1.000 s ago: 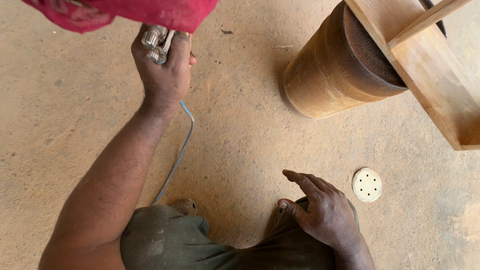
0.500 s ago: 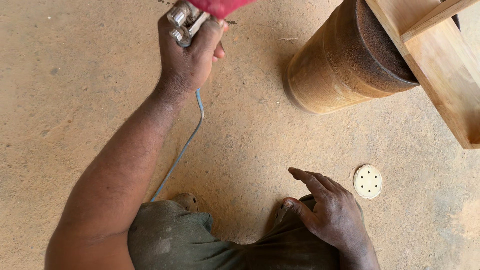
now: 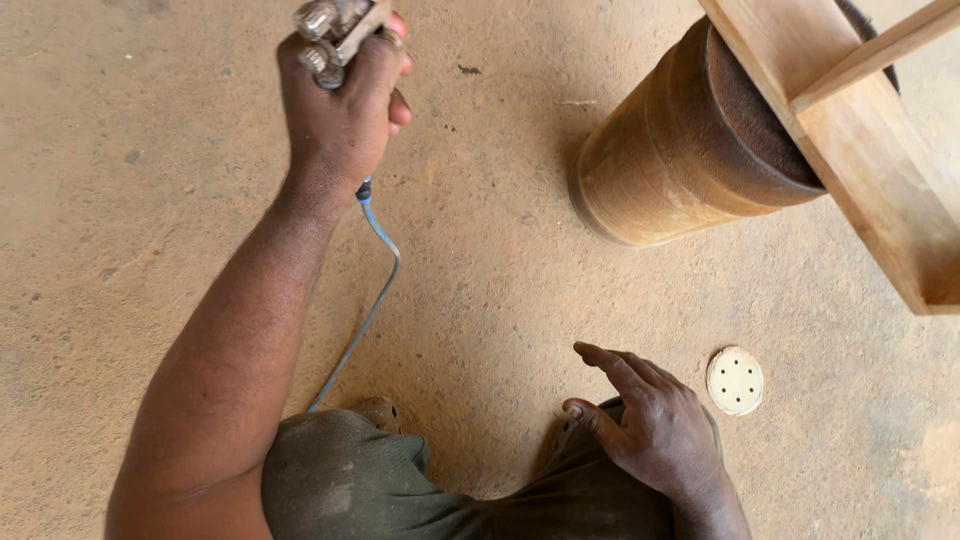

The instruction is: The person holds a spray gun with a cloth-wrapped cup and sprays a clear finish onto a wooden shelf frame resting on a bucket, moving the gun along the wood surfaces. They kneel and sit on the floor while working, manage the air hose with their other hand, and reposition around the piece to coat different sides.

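My left hand [image 3: 340,110] is raised at the top of the view, closed around the grip of a metal spray gun [image 3: 330,35] with shiny knobs. A thin blue hose [image 3: 370,300] runs from under that hand down toward my knees. My right hand [image 3: 650,425] rests on my right knee with its fingers spread and holds nothing. A round pale sanding disc [image 3: 735,381] with several holes lies on the floor just right of that hand.
A rusty brown metal drum [image 3: 660,170] stands on the dusty concrete floor [image 3: 150,200] at the upper right. A light wooden frame [image 3: 860,130] lies across its top. My knees in dark green trousers [image 3: 350,485] fill the bottom edge.
My left hand with the spray gun has moved right and up. The red cloth at the top edge has gone out of view. My right hand has barely moved.
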The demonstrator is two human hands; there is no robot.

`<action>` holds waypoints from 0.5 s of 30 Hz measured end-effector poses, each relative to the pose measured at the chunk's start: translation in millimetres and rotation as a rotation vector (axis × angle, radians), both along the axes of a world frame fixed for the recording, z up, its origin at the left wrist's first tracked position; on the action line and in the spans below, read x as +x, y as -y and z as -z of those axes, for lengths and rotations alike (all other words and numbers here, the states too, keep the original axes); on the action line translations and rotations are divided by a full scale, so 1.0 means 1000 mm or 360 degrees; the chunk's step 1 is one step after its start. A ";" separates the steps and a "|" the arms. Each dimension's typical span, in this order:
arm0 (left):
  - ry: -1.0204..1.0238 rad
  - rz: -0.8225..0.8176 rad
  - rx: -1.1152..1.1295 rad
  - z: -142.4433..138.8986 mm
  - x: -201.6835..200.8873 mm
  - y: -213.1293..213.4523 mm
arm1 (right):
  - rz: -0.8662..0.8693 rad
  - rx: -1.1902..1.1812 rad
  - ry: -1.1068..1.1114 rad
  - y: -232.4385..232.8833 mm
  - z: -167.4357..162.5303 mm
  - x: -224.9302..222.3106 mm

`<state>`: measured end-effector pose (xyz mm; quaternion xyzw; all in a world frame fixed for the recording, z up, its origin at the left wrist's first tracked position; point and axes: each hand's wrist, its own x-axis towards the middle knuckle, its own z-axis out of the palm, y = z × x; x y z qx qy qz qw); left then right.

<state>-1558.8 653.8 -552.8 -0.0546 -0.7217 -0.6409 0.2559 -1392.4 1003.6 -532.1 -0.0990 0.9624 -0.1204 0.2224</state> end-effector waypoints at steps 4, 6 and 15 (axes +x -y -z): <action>0.0179 0.0188 0.0077 -0.031 -0.012 0.004 | -0.0004 0.0038 -0.0020 0.002 -0.007 0.003; 0.0203 0.0228 -0.0002 -0.048 -0.027 0.009 | -0.0029 0.0064 -0.0010 -0.001 -0.013 0.007; 0.0214 0.0359 -0.0425 -0.085 -0.120 0.001 | 0.0276 0.0351 0.0210 -0.070 0.006 0.043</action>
